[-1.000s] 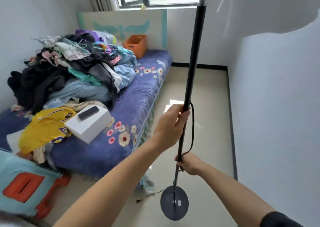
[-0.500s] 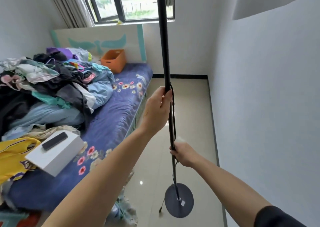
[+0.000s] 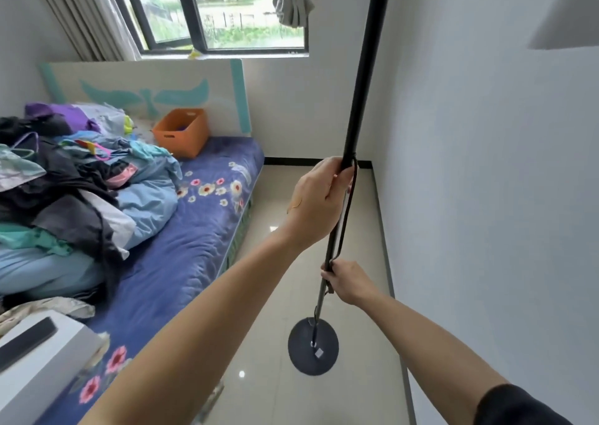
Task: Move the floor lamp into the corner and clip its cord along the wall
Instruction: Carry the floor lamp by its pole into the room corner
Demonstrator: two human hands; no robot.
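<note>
The floor lamp (image 3: 358, 107) is held tilted beside the bed (image 3: 194, 230), on the bed's right, near the white wall (image 3: 486, 198). Its pole is gripped high by the left hand (image 3: 316, 204) and lower by the right hand (image 3: 348, 283). The cord (image 3: 348, 210) is pressed against the pole under both hands. The round base (image 3: 312, 347) is seen over the floor tiles.

Orange bin (image 3: 181, 132), clothes heap (image 3: 64, 178) on floral bed (image 3: 194, 230); white box (image 3: 39, 360).

Bed (image 3: 194, 246) at left under the window (image 3: 227, 10) — floor lamp (image 3: 356, 116) between bed and right wall (image 3: 486, 198).
</note>
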